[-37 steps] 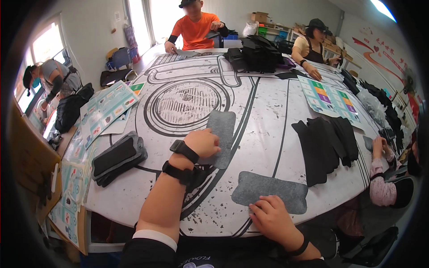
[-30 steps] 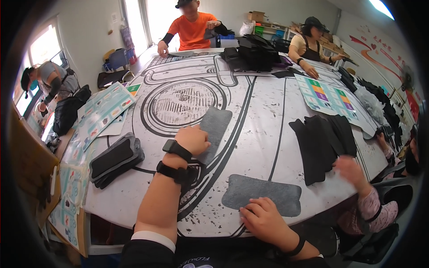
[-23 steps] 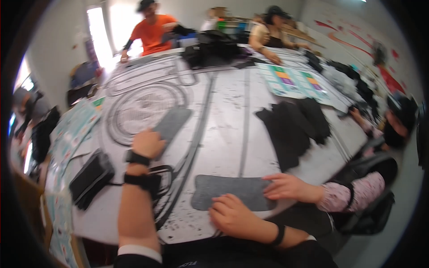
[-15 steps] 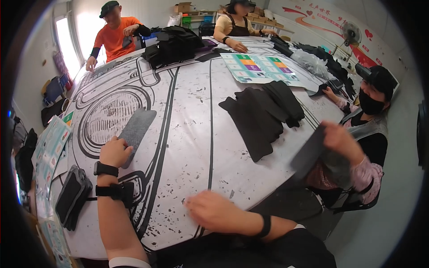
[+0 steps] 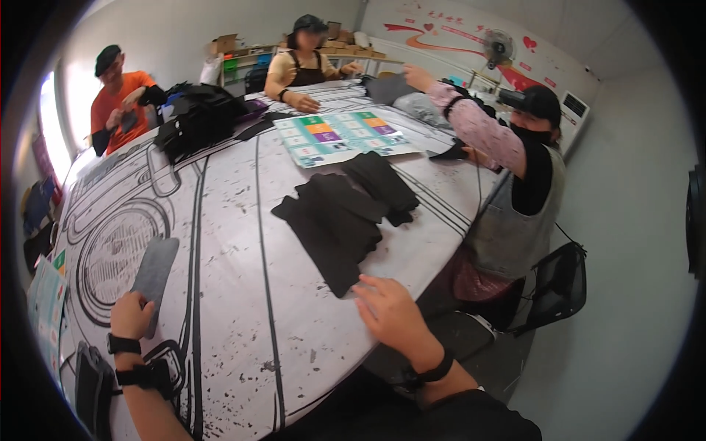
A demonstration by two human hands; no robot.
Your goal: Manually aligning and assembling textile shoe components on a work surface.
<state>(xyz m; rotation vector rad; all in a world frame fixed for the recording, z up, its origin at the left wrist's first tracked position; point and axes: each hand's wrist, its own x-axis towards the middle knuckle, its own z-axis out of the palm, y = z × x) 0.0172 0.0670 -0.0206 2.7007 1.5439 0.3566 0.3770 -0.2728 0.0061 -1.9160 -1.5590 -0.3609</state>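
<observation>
- Step in hand, as I judge it: the right hand (image 5: pixel 390 309) reaches for the black pieces (image 5: pixel 331 220) while the left hand (image 5: pixel 132 314) minds the grey piece (image 5: pixel 157 272).
- Left hand: fingers curled over the near end of the grey piece, which lies flat on the table (image 5: pixel 235 294) by the printed circle; whether it grips or only rests, I cannot tell.
- Right hand: fingers loosely spread, nothing in the grasp, tips at the near corner of the black pieces; contact is unclear.
- Next move likely calls for a pinch at that corner, parting one layer from those beneath.
- In the way: the black pieces overlap, so two could come together.
- Around: a dark stack (image 5: pixel 93 389) near the left forearm, a sheet (image 5: pixel 346 140) beyond the black pieces, a co-worker (image 5: pixel 515 176) to the right.
</observation>
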